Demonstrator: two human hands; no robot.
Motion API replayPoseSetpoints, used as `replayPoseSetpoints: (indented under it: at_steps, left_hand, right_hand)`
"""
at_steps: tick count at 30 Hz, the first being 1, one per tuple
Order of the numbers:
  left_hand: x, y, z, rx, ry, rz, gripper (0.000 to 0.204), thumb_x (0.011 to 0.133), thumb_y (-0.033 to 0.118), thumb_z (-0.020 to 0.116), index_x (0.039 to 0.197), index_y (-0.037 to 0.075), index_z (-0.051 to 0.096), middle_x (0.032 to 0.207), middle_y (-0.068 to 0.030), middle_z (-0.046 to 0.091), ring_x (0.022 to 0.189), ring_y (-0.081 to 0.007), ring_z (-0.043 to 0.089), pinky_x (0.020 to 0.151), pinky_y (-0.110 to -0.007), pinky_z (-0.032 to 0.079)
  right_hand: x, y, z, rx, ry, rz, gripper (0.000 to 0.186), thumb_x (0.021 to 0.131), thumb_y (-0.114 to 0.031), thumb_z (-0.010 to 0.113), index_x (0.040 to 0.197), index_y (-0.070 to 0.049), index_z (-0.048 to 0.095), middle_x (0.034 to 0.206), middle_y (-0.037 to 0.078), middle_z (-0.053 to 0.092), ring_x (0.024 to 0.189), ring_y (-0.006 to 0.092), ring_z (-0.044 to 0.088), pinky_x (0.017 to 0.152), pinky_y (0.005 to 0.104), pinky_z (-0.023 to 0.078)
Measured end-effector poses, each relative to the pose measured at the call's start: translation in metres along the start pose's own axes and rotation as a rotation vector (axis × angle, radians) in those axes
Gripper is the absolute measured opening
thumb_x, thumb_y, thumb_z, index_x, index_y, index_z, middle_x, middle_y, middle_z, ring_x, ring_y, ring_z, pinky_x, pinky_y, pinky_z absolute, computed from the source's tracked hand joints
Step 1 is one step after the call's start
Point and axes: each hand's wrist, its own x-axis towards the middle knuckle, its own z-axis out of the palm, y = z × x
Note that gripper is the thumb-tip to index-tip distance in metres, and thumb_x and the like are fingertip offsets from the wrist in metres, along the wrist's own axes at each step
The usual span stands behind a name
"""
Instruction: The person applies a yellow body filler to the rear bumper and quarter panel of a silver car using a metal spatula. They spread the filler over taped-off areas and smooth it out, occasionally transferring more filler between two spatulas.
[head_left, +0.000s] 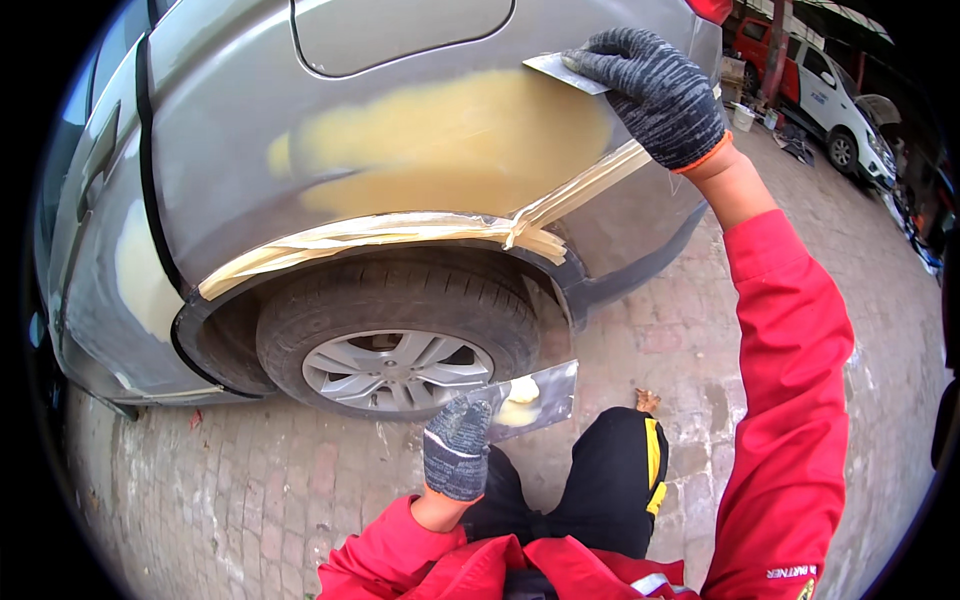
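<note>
A thin grey metal spreader (550, 69) is gripped in the closed, dark-gloved right hand (655, 95) at the upper right edge of a yellow filler patch (450, 130) on a grey car panel (225, 95). A flat rectangular plate (562, 392) bearing pale yellow paste (521, 391) is clasped by the gloved left hand (457, 448), fingers curled, beside the silver-spoked wheel (392, 370).

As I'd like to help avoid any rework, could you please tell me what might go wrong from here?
The pale lump on the plate in the left hand could slide off if the plate tips.
The flat spreader in the right hand has a straight edge that might score the yellowish patch if angled badly.
Strokes running low could smear onto the masking tape.
</note>
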Motion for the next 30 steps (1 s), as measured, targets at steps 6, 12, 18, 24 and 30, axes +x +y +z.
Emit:
replayPoseSetpoints:
  at_steps: [6,12,18,24,30]
  left_hand:
    - [0.008,-0.004,0.004,0.058,-0.005,0.006,0.035,0.081,-0.005,0.052,0.114,0.0,0.065,0.107,-0.0197,0.067,0.098,-0.037,0.064,0.09,-0.043,0.05]
    - [0.038,0.018,0.018,-0.217,-0.033,-0.149,0.033,0.087,-0.005,0.049,0.117,0.0,0.064,0.11,-0.019,0.067,0.101,-0.0356,0.064,0.09,-0.042,0.05]
    - [0.048,0.022,0.012,-0.268,0.002,-0.082,0.024,0.099,0.006,0.046,0.112,-0.001,0.064,0.106,-0.0164,0.067,0.097,-0.0278,0.064,0.086,-0.036,0.05]
    - [0.052,0.033,0.031,-0.582,-0.058,-0.388,0.024,0.101,0.011,0.045,0.109,-0.001,0.065,0.102,-0.0126,0.067,0.094,-0.0217,0.063,0.085,-0.032,0.049]
    - [0.061,0.035,0.058,-0.506,-0.084,-0.369,0.024,0.102,0.013,0.046,0.108,-0.001,0.065,0.103,-0.0111,0.067,0.095,-0.019,0.063,0.085,-0.032,0.049]
  right_hand:
    - [-0.027,0.002,0.018,0.119,0.12,0.055,0.04,0.075,0.0,0.064,0.11,-0.017,0.072,0.101,0.009,0.066,0.092,0.0299,0.063,0.08,0.038,0.052]
    - [-0.072,-0.02,0.018,0.22,0.08,0.166,0.044,0.072,0.007,0.062,0.11,-0.013,0.072,0.101,0.01,0.066,0.093,0.0299,0.063,0.081,0.037,0.052]
    - [-0.132,-0.113,-0.021,0.99,0.056,0.741,0.028,0.081,0.006,0.068,0.107,-0.004,0.07,0.108,0.01,0.067,0.101,0.0245,0.063,0.086,0.0335,0.051]
    - [-0.215,-0.179,-0.034,1.405,-0.265,1.055,0.033,0.078,-0.005,0.076,0.111,-0.002,0.069,0.109,0.013,0.068,0.109,0.0286,0.061,0.098,0.038,0.045]
    - [-0.262,-0.147,-0.043,1.244,-0.446,0.873,0.029,0.083,-0.007,0.071,0.111,-0.002,0.068,0.102,0.012,0.07,0.098,0.0304,0.065,0.09,0.039,0.049]
